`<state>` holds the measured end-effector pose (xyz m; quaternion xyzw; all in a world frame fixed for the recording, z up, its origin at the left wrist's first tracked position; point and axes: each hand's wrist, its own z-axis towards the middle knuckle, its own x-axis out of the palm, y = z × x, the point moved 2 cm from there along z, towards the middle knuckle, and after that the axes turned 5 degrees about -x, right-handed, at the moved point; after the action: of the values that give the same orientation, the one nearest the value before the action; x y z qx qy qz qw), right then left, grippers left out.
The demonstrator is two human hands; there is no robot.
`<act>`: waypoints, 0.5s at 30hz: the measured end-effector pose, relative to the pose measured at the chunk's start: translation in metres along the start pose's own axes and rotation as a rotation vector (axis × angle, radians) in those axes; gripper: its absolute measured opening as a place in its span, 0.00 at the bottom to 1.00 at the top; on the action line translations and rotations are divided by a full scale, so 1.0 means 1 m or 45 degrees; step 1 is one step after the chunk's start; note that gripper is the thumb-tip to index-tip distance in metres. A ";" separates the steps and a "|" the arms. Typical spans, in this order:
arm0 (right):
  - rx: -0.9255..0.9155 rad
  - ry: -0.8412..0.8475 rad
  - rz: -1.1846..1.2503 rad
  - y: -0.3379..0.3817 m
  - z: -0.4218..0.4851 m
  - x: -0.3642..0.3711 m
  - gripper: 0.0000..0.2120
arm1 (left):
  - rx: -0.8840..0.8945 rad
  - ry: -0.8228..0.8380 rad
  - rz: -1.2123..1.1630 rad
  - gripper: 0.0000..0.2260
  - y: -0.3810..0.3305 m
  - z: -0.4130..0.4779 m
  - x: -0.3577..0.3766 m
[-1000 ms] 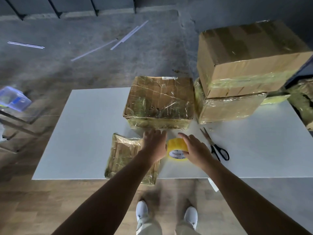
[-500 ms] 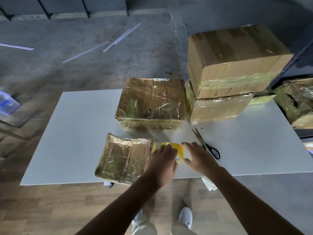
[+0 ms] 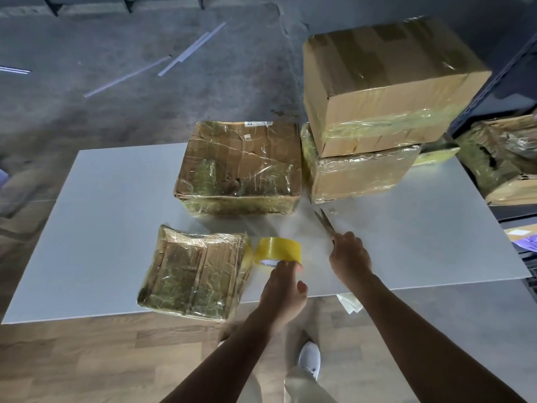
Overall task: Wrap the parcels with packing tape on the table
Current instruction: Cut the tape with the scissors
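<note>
The left hand point(image 3: 283, 286) has its fingers curled over the near rim of the tape roll point(image 3: 277, 253), holding it on edge on the table point(image 3: 116, 228) close to the front edge. The right hand point(image 3: 350, 257) is closed over the handles of the scissors point(image 3: 325, 221), whose blades point out toward the far right corner; the handles themselves are hidden, so how firm the grasp is cannot be told. The roll stands just beside the right side of the flat parcel point(image 3: 197, 271), which lies at the front edge, and a short yellowish stretch seems to run between them. The step in hand therefore looks like cutting the tape free of this parcel. The next move likely calls for the roll to keep the strip taut while the blades are brought across to it, short of the wrapping. By count there are one roll, one pair of scissors and four parcels on the table: the flat one, a square parcel point(image 3: 241, 170) in the middle, and a lower box point(image 3: 360, 173) with a big box point(image 3: 386, 82) stacked on it at the far right corner. A fifth parcel point(image 3: 505, 158) sits beyond the right edge.
</note>
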<state>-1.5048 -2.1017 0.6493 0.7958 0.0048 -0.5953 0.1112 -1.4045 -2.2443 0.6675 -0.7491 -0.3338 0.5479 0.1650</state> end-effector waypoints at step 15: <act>0.250 0.206 0.041 -0.011 0.009 0.011 0.14 | -0.073 0.045 -0.053 0.22 -0.012 0.006 0.012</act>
<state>-1.5116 -2.0938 0.6345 0.8481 -0.0574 -0.5251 0.0415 -1.4115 -2.2283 0.6639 -0.7561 -0.3618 0.5212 0.1606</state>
